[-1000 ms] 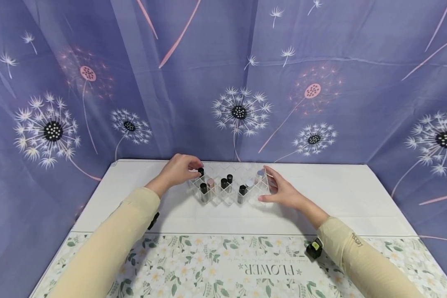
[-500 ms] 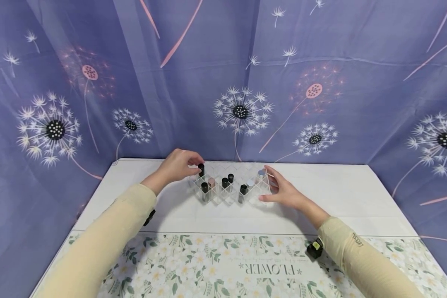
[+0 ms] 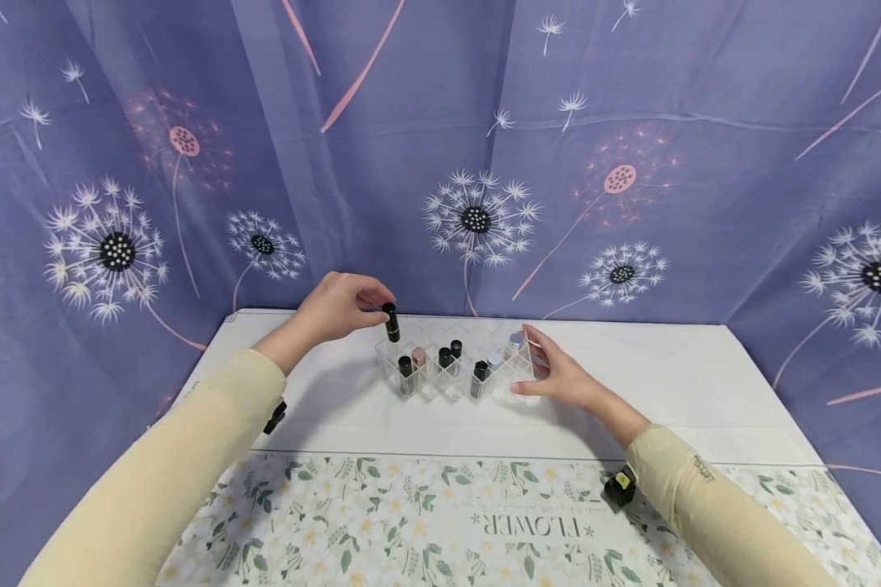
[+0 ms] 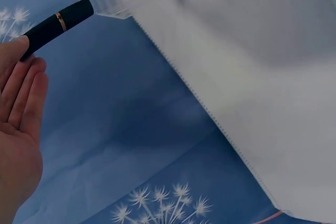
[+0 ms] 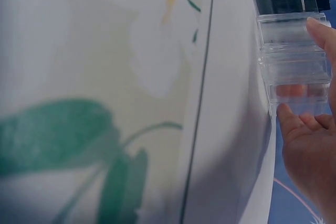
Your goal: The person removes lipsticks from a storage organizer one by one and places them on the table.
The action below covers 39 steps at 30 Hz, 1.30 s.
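Just above the left end of the clear organizer (image 5: 294,71), a black tube (image 3: 391,323), apparently a lipstick, hangs slightly tilted from the left hand (image 3: 341,306), whose fingers pinch its upper part. A gold band (image 4: 61,21) rings its middle. At the organizer's right end, the right hand (image 3: 561,379) grips, its thumb and fingers set apart across that end. Judged by appearance, the tube should prove light, stiff and somewhat slippery; it is best held at the upper end, clear of the band, where a joint may lie. The organizer, seemingly thin rigid plastic, is probably light enough to slide and liable to crack, so a mild hold at one end suits it. No label is legible on the tube or on the capped tubes (image 3: 406,375) standing in the organizer. In front of the organizer, the floral cover (image 3: 352,530) bears FLOWER, inverted, beside smaller print too fine to read; lettering on the right sleeve (image 3: 734,522) is likewise illegible.
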### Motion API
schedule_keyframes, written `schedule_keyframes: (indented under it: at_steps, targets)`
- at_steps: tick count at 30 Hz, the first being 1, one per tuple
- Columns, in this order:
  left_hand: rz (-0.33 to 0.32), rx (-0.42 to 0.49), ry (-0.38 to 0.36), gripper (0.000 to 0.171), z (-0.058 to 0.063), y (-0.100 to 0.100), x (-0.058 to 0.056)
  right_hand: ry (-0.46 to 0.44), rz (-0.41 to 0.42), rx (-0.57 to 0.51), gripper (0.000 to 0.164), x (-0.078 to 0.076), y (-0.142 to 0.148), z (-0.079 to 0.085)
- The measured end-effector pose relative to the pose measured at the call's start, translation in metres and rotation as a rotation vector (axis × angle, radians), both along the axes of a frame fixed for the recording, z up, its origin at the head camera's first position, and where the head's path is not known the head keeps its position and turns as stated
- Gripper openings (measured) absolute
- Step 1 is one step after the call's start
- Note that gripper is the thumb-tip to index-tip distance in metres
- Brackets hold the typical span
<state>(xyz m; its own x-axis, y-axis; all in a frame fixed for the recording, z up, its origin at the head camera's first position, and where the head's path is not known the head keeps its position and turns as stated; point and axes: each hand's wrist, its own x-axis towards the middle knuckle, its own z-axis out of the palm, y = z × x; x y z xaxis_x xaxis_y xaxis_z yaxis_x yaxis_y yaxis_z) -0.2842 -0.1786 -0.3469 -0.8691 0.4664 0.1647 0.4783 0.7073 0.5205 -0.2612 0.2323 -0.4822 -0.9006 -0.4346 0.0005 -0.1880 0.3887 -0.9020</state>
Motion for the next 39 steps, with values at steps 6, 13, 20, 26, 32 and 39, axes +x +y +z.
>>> schedule_keyframes:
  at_steps: [6, 13, 20, 26, 32, 39]
  targets:
    - [-0.01, 0.017, -0.015, 0.026, 0.005, -0.008, 0.01, -0.001, 0.002, 0.005, 0.115, -0.001, 0.0, -0.001]
    - [-0.014, 0.03, -0.022, 0.026, 0.004, -0.02, 0.027, -0.007, 0.008, -0.003, 0.115, 0.0, 0.001, -0.004]
    - [-0.034, 0.044, -0.017, 0.025, -0.006, -0.032, 0.047, -0.004, 0.008, 0.007, 0.115, -0.001, 0.001, -0.004]
    - [-0.054, 0.057, -0.005, 0.023, -0.021, -0.037, 0.064, -0.003, 0.002, 0.001, 0.114, -0.001, -0.001, -0.002]
    - [-0.064, 0.081, -0.021, 0.021, -0.035, -0.04, 0.083, 0.001, 0.006, -0.032, 0.113, -0.002, -0.003, -0.002]
    - [-0.073, 0.08, -0.038, 0.022, -0.052, -0.044, 0.1, 0.004, -0.001, -0.017, 0.114, -0.002, -0.002, -0.002]
